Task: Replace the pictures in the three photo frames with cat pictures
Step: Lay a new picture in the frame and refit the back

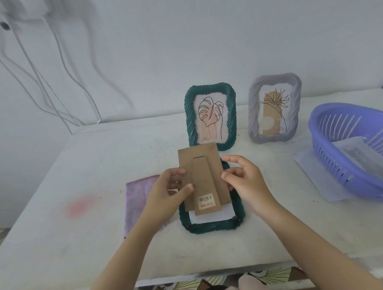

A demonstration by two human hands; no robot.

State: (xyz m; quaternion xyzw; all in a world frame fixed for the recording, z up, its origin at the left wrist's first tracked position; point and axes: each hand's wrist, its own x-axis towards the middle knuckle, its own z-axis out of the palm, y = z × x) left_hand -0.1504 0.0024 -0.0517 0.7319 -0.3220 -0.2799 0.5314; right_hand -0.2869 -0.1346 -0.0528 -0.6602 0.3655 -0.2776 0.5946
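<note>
Pinching brown cardboard backing (209, 179) (barcode sticker (206, 200)) | left hand (166, 189), right hand (246, 179) fingers (230, 159) | ribbed green frame (210, 226) beneath

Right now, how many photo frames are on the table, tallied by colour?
Dark green: 2, the standing green frame and the flat green frame
Grey: 1, the grey frame
Total: 3

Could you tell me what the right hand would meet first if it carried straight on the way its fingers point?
The cardboard backing: the right hand points left at its right edge, seemingly touching it, though depth is unclear.
</note>
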